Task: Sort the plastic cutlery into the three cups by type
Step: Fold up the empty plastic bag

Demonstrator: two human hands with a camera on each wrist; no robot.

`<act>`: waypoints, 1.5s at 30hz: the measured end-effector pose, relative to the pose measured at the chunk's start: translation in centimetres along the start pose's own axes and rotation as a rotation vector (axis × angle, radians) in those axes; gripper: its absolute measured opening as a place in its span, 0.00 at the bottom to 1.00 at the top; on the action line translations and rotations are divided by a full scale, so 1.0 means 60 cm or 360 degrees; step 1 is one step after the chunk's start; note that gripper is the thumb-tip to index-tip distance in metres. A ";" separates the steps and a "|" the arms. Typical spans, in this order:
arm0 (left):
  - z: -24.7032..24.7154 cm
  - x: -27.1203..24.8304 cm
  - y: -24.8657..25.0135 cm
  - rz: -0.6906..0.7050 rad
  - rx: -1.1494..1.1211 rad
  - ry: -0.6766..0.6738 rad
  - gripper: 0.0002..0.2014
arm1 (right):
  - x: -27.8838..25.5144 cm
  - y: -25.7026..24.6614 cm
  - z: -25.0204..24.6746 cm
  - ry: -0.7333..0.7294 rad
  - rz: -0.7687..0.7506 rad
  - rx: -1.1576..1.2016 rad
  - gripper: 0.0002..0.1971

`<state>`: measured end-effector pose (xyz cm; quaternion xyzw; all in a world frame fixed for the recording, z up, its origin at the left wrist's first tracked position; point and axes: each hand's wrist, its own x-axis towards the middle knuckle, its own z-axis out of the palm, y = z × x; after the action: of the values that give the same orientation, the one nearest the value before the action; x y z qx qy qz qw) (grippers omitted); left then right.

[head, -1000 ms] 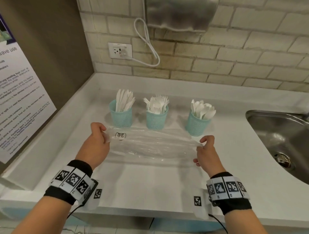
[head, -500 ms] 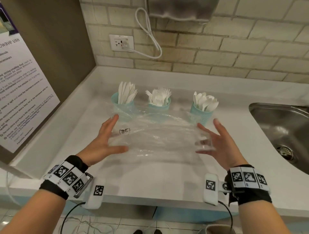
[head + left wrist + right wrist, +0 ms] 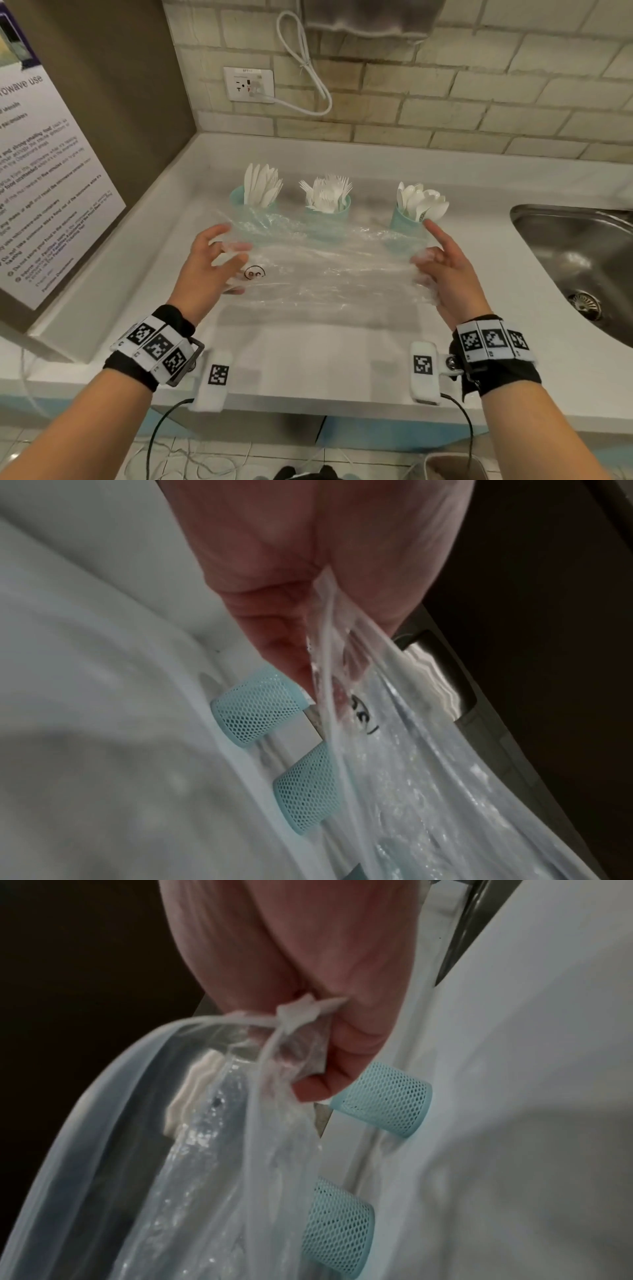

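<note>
Three teal mesh cups stand in a row at the back of the white counter [image 3: 308, 346]. The left cup [image 3: 237, 198] holds knives [image 3: 262, 186], the middle cup [image 3: 343, 209] forks [image 3: 327, 195], the right cup [image 3: 398, 219] spoons [image 3: 423, 202]. A clear, empty-looking plastic bag [image 3: 329, 270] hangs stretched above the counter in front of the cups. My left hand [image 3: 219, 260] pinches its left end [image 3: 325, 666]. My right hand [image 3: 442, 270] grips its bunched right end [image 3: 301, 1053]. No loose cutlery shows on the counter.
A steel sink [image 3: 582, 260] is sunk into the counter at the right. A wall panel with a notice [image 3: 51, 188] closes off the left side. A socket with a white cable [image 3: 248, 84] sits on the brick wall behind.
Both hands have lifted the bag off the counter and turned palms inward. The bag now hangs higher, partly covering the cups' lower halves.
</note>
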<state>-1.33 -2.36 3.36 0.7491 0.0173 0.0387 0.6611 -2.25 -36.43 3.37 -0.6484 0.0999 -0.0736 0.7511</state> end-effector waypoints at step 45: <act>0.094 0.021 0.042 0.0233 0.0418 -0.0543 0.29 | 0.018 -0.147 0.103 0.0110 -0.0904 -0.1114 0.25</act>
<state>0.34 -8.14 5.19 0.8238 -0.1442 -0.0433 0.5466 0.46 -32.07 12.87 -0.8622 -0.0381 -0.2602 0.4330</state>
